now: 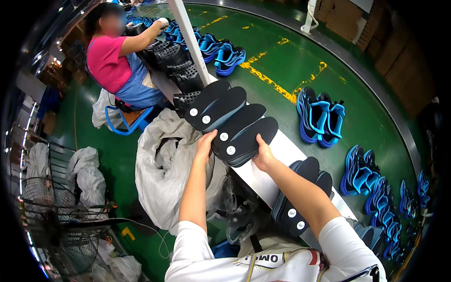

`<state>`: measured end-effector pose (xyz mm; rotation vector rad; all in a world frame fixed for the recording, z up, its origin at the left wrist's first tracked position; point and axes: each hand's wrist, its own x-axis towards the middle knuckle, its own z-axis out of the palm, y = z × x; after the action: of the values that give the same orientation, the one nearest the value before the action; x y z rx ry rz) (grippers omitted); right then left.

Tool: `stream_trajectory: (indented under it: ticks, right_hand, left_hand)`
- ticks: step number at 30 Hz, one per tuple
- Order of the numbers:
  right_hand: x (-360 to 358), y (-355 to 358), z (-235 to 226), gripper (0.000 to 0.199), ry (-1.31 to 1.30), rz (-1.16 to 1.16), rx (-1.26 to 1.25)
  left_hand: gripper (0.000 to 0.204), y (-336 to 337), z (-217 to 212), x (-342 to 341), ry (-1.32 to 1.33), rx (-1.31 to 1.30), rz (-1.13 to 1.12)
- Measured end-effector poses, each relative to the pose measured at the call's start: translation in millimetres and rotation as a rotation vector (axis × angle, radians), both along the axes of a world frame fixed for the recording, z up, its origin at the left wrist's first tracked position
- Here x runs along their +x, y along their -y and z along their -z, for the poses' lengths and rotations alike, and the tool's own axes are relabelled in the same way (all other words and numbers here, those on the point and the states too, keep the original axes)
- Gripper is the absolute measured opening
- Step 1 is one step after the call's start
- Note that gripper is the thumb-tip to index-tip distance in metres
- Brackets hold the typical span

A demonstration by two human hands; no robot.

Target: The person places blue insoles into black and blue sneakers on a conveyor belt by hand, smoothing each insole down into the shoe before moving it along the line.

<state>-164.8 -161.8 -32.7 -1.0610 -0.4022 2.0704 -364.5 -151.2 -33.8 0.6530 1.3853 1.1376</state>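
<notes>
From the head view, a long white shelf runs slantwise across the picture, and dark shoe insoles lie on it in rows.

The left hand reaches up to the near edge of the shelf. Its fingers are apart and stretched out, and the tips touch the heel end of a dark insole. It grips nothing.

The right hand is at the same near edge, just beside the left one. It is curled onto the end of the front pair of insoles, thumb on top. How tight it holds, I cannot tell.

Each insole has a small round white sticker at its heel end. Two more dark insoles lie farther up the shelf. Another pair of insoles lies lower down the shelf, partly under the right forearm.

A big grey bag sits below the shelf, under the left arm.

Blue shoes stand in pairs on the green floor past the far edge of the shelf.

At the far end of the shelf another person in a pink shirt sits on a blue stool, and that person's gloved hand reaches over black shoes there.
</notes>
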Motion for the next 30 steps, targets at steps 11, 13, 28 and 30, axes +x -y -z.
stream_trajectory:
  ticks: [11,13,28,30]
  right_hand:
    - [154.9,73.8,-155.1,0.052,0.313,0.127,0.353]
    - [219.1,114.7,-199.2,0.036,0.429,0.274,0.499]
    - [425.9,502.0,-111.7,0.073,0.724,0.871,-0.097]
    - [419.4,498.0,-92.8,0.074,0.528,0.858,0.014]
  left_hand:
    - [0.018,78.0,-105.3,112.7,-0.134,0.606,-0.692]
    - [0.017,107.1,-122.8,164.2,0.116,0.871,-0.313]
    - [0.070,344.7,-27.3,463.5,0.186,-0.929,0.807]
    - [0.068,337.6,-0.4,478.0,0.254,-0.866,0.681]
